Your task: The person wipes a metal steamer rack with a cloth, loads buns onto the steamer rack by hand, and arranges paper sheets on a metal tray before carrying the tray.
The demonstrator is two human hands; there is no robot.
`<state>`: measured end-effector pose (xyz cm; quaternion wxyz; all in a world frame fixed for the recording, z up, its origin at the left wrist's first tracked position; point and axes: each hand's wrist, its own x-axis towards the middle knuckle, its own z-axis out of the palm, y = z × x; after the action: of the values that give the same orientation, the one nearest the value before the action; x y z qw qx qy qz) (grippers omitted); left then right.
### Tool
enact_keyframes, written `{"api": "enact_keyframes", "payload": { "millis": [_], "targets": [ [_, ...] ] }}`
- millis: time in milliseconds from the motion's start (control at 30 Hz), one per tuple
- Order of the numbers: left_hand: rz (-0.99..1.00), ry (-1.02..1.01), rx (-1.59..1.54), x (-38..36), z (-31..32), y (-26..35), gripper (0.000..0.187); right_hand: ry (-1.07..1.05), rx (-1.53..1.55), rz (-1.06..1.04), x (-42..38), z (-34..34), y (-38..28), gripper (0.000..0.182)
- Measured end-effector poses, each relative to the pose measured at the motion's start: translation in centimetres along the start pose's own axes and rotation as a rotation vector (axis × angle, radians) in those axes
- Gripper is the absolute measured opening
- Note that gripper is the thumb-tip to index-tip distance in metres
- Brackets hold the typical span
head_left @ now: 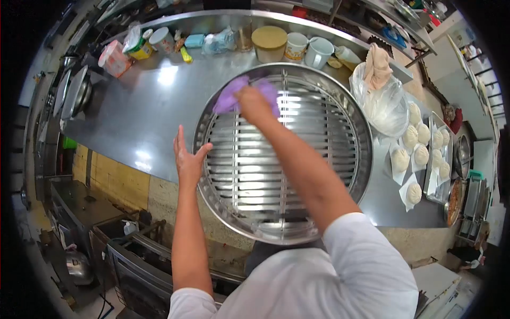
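A large round metal steamer tray (364,154) with a slatted bottom lies on the steel table in front of me. My right hand (252,105) is closed on a purple cloth (229,99), bunched against the slats near the far left of the tray. Some of the cloth spreads out on both sides of my fingers. My left hand (189,158) is at the tray's left rim, fingers stretched upward and thumb apart, with nothing in it.
Pleated buns (410,137) on paper squares sit at the right, some on a metal tray (431,183). Beside them is a plastic-covered bowl (380,109) with a beige cloth (377,64). Tubs, mugs and a lidded container (269,43) line the back of the steel table (133,114).
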<state>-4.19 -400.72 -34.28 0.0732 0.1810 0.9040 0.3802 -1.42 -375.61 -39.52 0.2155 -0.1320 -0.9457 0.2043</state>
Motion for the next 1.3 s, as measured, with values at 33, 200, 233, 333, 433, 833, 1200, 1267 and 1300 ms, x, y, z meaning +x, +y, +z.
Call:
{"api": "enact_keyframes", "payload": {
  "millis": [33,200,233,333,433,833,1200,1267,1300],
  "targets": [
    [0.002,0.012,0.02,0.0,-0.1,0.1,0.108,-0.096,-0.095,-0.056,1.1,2.1,0.2,0.021],
    [-0.104,0.066,-0.012,-0.7,-0.4,-0.3,0.107,0.009,-0.19,0.063,-2.6,-1.5,9.0,0.012],
    [-0.092,0.101,-0.064,-0.3,-0.4,-0.2,0.106,0.051,-0.234,0.028,-4.5,-3.8,10.0,0.01],
    [-0.02,0.123,-0.027,-0.1,-0.2,-1.3,0.105,-0.08,-0.356,0.281,-9.8,-9.9,13.6,0.01],
    [0.007,0.112,0.03,0.1,-0.2,-1.7,0.105,-0.246,-0.377,0.413,-12.8,-16.9,12.8,0.018],
    [0.037,0.045,-0.041,-0.2,-0.7,-0.8,0.101,0.645,0.427,0.209,-4.9,-29.2,10.7,0.032],
    [0.042,0.111,0.062,0.7,-0.2,-2.3,0.098,0.406,0.211,0.521,-16.7,-29.0,11.4,0.021],
    [0.104,0.076,0.016,0.8,1.1,-2.6,0.098,0.297,0.41,0.772,-24.1,-31.2,10.2,0.024],
    [0.156,0.069,-0.009,0.6,1.1,-2.9,0.098,0.285,0.437,0.839,-28.0,-32.1,9.4,0.026]
  ]
}}
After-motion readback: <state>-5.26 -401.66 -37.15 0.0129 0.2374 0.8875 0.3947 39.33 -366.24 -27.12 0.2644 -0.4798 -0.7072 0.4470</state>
